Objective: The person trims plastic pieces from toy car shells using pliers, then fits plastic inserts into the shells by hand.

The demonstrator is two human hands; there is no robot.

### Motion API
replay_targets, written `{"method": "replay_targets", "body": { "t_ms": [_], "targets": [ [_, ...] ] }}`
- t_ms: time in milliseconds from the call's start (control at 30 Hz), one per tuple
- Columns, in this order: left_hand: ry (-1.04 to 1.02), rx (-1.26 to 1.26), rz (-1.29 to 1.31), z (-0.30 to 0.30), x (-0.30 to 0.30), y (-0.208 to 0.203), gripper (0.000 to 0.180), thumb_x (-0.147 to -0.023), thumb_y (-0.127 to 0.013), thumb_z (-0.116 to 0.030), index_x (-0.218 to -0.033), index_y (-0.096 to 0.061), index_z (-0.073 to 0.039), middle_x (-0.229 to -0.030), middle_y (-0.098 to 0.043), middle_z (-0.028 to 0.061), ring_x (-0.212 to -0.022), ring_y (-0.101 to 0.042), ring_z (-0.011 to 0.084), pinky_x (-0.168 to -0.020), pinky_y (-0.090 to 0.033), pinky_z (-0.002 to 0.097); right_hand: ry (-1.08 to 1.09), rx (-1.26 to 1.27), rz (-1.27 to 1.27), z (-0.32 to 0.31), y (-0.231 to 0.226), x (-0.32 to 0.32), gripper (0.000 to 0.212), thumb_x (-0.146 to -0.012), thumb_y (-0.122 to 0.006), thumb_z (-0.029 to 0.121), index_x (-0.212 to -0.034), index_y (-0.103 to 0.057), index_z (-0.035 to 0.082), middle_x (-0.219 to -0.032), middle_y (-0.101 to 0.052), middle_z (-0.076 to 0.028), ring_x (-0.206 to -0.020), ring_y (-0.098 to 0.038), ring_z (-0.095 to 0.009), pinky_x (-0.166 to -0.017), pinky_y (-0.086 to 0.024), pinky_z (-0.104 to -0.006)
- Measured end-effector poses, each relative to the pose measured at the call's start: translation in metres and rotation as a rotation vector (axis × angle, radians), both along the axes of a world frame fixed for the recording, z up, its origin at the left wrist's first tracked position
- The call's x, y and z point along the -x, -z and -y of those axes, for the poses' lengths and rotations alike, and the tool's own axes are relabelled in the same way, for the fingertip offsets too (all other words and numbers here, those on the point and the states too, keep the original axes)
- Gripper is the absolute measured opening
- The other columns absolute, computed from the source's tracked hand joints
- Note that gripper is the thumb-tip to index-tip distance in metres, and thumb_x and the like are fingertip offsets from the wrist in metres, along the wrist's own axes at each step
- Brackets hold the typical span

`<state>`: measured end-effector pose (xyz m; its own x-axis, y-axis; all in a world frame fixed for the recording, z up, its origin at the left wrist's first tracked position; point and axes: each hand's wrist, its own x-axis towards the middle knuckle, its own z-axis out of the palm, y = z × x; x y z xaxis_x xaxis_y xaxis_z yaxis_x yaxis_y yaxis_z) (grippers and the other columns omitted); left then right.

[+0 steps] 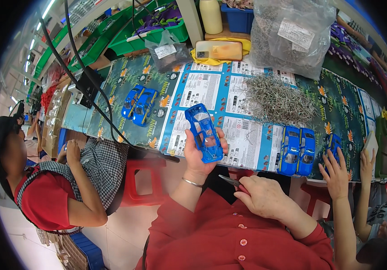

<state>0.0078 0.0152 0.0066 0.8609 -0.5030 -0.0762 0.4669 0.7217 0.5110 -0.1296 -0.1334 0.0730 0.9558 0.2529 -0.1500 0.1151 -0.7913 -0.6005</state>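
In my left hand (198, 155), a blue plastic toy car body (208, 135) is held upright over the table's near edge, fingers and thumb around its sides; its window openings show. My right hand (263, 196), close to my body, is closed around a red-handled pointed metal tool (229, 180) that looks like pliers, its tip pointing up and left toward the car body. Two more blue car bodies (139, 105) lie side by side on the left of the table. Another pair of blue car bodies (298, 150) sits at the near edge, right of my hands.
A heap of thin metal pins (281, 100) lies ahead to the right, before a large plastic bag (288, 38). A phone (219, 51) rests on yellow cloth. Another person's hand (336, 173) reaches to a blue car body (333, 143) at right. Black cables (95, 85) hang at left, near a seated co-worker (63, 189).
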Motion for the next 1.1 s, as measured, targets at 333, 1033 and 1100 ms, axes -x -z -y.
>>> {"method": "replay_targets", "body": {
  "t_ms": [333, 1033, 1100],
  "targets": [
    [0.027, 0.073, 0.05, -0.005, -0.002, 0.009, 0.074, -0.084, -0.027, -0.066, -0.126, -0.039, -0.007, -0.091, -0.055, 0.015, -0.068, -0.06, 0.0271, -0.054, -0.049, 0.0366, -0.021, 0.001, -0.003, -0.003, 0.002, 0.002, 0.03, -0.083, -0.055, 0.031, -0.091, -0.053, 0.002, -0.081, -0.059, -0.016, -0.072, -0.06, -0.031, -0.061, -0.049, -0.0392],
    [-0.018, -0.038, 0.046, 0.007, 0.001, 0.005, 0.068, -0.086, -0.031, -0.062, -0.104, -0.05, 0.001, -0.089, -0.058, 0.0133, -0.077, -0.059, 0.0243, -0.068, -0.05, 0.0365, 0.006, 0.0, 0.013, 0.002, 0.005, 0.005, 0.029, -0.084, -0.055, 0.03, -0.089, -0.052, 0.002, -0.08, -0.059, -0.016, -0.072, -0.06, -0.032, -0.061, -0.048, -0.0402],
    [-0.016, -0.035, 0.058, 0.008, 0.001, 0.005, 0.068, -0.086, -0.032, -0.061, -0.105, -0.05, 0.001, -0.089, -0.058, 0.0134, -0.078, -0.059, 0.0243, -0.069, -0.05, 0.0365, 0.012, -0.005, 0.031, 0.003, 0.006, 0.005, 0.029, -0.084, -0.055, 0.03, -0.09, -0.052, 0.002, -0.08, -0.059, -0.016, -0.072, -0.06, -0.032, -0.061, -0.048, -0.0402]
  ]
}}
